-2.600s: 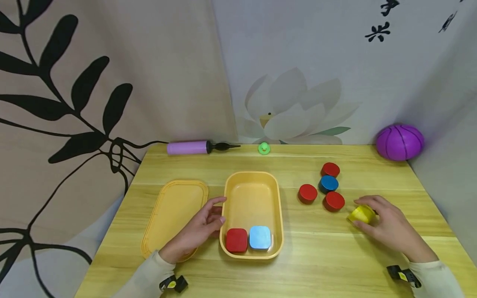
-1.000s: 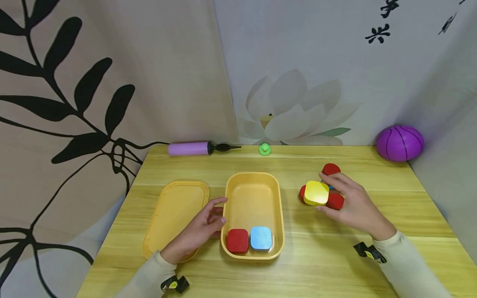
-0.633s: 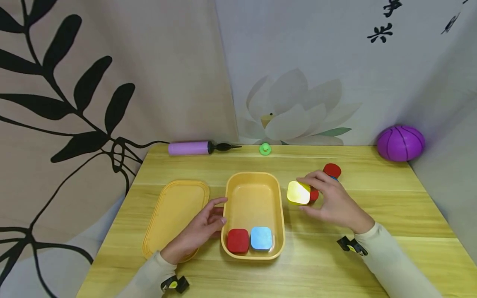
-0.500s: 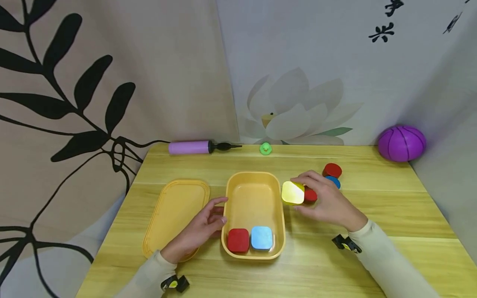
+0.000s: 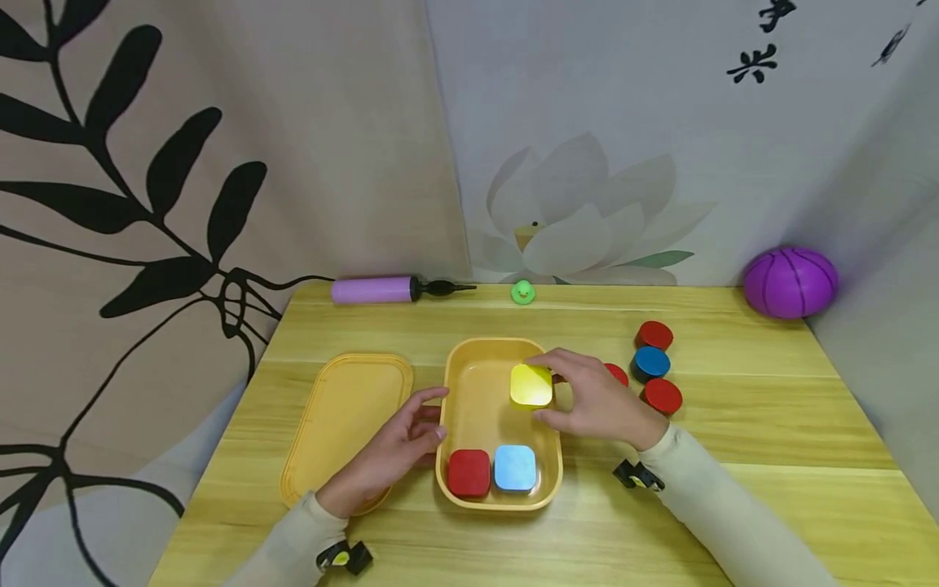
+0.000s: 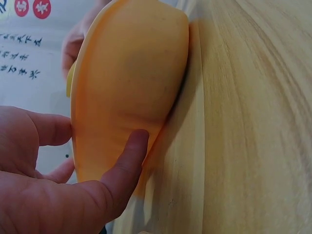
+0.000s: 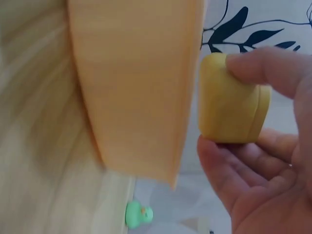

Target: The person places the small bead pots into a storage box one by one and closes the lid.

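The right hand [image 5: 597,399] pinches the yellow block [image 5: 531,385] between thumb and fingertips, over the right half of the tray [image 5: 480,399]. The right wrist view is blurred, but the block seems to be above the tray's rim, apart from it. The left hand [image 5: 392,452], thumb and fingers spread, touches the tray's left wall from outside.

In the tray's near end sit a red block [image 5: 469,474] and a blue block [image 5: 515,469]. Left of the tray, on the counter [image 5: 807,424], lies the lid [image 5: 359,408]. Right of it stand a blue disc [image 5: 650,364] and three red discs [image 5: 662,396], one partly hidden by the right hand. Beyond the tray are the pump [image 5: 374,290], the duck [image 5: 522,293] and, far right, the ball [image 5: 791,283].
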`<move>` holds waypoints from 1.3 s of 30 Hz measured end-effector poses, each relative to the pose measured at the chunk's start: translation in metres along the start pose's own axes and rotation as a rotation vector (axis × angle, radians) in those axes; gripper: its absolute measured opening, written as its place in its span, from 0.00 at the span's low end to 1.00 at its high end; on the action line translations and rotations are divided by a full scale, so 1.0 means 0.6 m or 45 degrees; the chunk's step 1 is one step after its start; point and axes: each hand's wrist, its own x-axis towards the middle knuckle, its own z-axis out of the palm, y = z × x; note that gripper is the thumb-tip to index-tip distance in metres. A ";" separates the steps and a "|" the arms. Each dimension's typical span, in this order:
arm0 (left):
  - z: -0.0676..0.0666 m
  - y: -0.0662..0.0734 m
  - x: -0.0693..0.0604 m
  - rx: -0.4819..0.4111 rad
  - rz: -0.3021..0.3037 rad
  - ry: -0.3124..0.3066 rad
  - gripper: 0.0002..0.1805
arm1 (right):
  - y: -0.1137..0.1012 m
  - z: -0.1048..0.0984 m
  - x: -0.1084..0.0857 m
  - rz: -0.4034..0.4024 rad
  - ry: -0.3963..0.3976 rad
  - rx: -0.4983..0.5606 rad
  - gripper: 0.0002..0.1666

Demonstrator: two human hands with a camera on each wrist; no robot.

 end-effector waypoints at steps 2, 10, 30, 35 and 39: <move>0.000 0.000 0.000 -0.004 0.008 -0.007 0.33 | -0.007 0.010 0.007 0.019 -0.040 0.011 0.40; -0.001 -0.002 0.001 -0.009 0.009 -0.017 0.32 | -0.036 0.045 0.034 0.076 -0.178 0.011 0.39; -0.001 -0.002 0.003 -0.044 0.028 -0.049 0.33 | -0.063 0.125 0.063 0.009 -0.263 -0.028 0.36; -0.001 -0.002 0.001 -0.039 0.022 -0.042 0.33 | -0.064 0.128 0.066 0.044 -0.304 -0.017 0.36; -0.001 -0.001 0.001 -0.022 0.011 -0.036 0.33 | -0.062 0.126 0.068 0.071 -0.366 0.002 0.37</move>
